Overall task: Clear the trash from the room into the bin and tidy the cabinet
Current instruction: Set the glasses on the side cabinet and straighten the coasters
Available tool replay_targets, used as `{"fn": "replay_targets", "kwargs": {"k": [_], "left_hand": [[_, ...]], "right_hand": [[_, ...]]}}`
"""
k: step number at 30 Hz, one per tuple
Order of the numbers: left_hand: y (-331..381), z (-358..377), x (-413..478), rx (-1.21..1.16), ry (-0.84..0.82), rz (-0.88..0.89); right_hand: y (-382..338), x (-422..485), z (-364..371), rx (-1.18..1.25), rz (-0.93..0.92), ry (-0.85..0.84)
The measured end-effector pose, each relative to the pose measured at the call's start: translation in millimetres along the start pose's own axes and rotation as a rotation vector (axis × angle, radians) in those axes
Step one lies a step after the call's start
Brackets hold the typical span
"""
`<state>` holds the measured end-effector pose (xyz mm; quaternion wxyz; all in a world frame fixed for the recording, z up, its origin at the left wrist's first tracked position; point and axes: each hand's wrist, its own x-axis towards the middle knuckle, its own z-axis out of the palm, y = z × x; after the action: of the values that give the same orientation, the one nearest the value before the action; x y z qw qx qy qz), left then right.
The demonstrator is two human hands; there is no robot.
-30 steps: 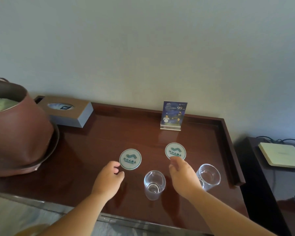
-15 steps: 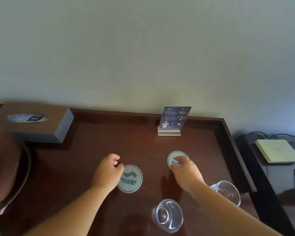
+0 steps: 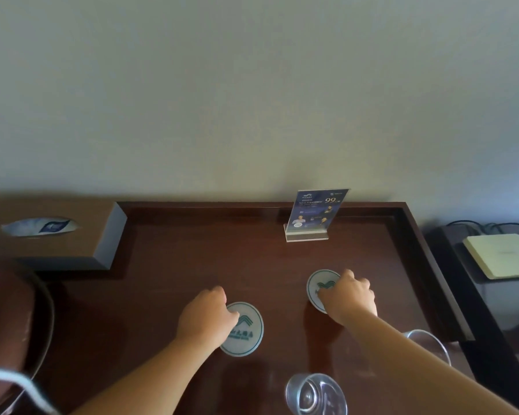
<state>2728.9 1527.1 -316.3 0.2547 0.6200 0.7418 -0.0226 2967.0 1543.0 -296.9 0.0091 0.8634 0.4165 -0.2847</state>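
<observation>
Two round white coasters with green logos lie on the dark wooden cabinet top (image 3: 192,253). My left hand (image 3: 204,317) rests with curled fingers on the left edge of the left coaster (image 3: 246,330). My right hand (image 3: 348,296) covers the right part of the right coaster (image 3: 319,284), fingertips pressed on it. A clear glass (image 3: 315,393) stands near the front edge between my arms. A second glass (image 3: 429,342) shows partly behind my right forearm.
A brown tissue box (image 3: 57,235) sits at the back left. A blue card in a clear stand (image 3: 315,214) is at the back wall. A brown pot on a tray (image 3: 9,319) fills the left edge. A pale flat box (image 3: 501,254) lies on a lower black unit at right.
Both hands have slid onto the coasters and pushed them away from me. The view has moved closer and lower, so the glasses now sit near the bottom edge.
</observation>
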Motion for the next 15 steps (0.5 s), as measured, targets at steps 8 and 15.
{"fn": "replay_targets", "kwargs": {"k": [8,15], "left_hand": [[8,5,-6,0.068,0.006,-0.065],[8,6,-2,0.017,-0.014,-0.161]], "right_hand": [[-2,9,4,-0.015,0.091,0.006],[-1,18,4,0.053,0.154,-0.005]]}}
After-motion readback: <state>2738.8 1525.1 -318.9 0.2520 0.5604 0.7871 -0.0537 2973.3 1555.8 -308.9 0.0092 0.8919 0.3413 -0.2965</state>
